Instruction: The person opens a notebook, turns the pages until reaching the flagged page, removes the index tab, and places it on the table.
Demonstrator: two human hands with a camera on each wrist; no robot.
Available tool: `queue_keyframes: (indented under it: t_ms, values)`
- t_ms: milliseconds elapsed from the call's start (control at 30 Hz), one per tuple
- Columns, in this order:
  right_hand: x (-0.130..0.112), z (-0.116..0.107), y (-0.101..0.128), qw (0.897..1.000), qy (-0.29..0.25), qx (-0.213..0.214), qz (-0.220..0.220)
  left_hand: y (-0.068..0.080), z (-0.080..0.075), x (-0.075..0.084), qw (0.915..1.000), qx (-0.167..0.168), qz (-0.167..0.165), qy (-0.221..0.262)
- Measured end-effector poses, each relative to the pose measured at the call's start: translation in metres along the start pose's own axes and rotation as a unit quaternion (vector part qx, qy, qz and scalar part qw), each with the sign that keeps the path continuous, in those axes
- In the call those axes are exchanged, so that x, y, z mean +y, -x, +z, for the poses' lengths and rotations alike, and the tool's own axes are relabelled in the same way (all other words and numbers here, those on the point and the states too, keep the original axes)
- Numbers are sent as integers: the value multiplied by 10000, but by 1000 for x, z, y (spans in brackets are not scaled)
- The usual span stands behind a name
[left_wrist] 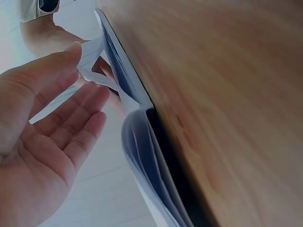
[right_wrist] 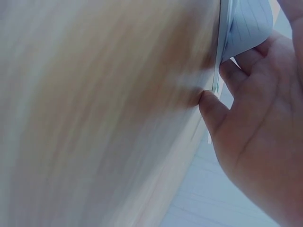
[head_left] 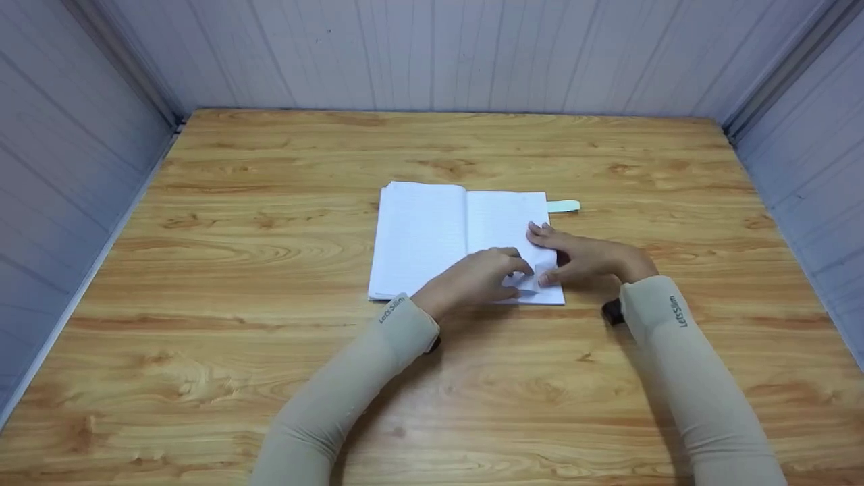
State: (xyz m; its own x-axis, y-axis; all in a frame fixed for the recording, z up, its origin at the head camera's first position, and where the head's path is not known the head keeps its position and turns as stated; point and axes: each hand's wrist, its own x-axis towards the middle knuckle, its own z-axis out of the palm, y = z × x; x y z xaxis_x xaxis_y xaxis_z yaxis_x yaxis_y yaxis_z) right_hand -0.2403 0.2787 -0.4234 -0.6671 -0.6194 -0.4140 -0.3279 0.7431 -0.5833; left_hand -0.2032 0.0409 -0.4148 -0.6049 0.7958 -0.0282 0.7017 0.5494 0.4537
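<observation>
An open lined notebook (head_left: 432, 236) lies flat at the middle of the wooden table (head_left: 270, 223). Both hands meet at the lower right corner of its right page. My left hand (head_left: 503, 273) pinches the lifted, bent page corner (left_wrist: 92, 54) between thumb and fingers (left_wrist: 83, 71). My right hand (head_left: 560, 260) holds the same page by its outer edge, with the thumb against the edge of the stacked pages (right_wrist: 218, 82) and the fingers on the curled sheet (right_wrist: 251, 23). The black cover edge (left_wrist: 163, 142) shows under the pages.
A pale tab or bookmark (head_left: 563, 206) sticks out past the notebook's upper right corner. Grey panelled walls (head_left: 432, 54) close in the table at the back and on both sides. Bare wood (head_left: 472, 405) lies between the notebook and the front edge.
</observation>
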Motion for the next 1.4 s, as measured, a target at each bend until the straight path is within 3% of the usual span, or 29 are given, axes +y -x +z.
queue_keyframes:
  t_ms: [267,600,933,1133,1400]
  values:
    - [-2,-1,0,10000,-43,-27,-28,2,-1,-2,9998,64,42,181]
    - [-3,-2,0,9998,-173,20,-106,4,-3,-6,9986,422,183,272]
    - [0,-9,7,9976,-297,595,-211,7,-7,-8,9959,752,58,505]
    - [0,-9,8,9937,-530,984,-21,9,-9,-9,9857,1253,-78,1125]
    - [2,-9,10,9899,-629,1269,61,14,-14,-14,9601,2072,-64,1878]
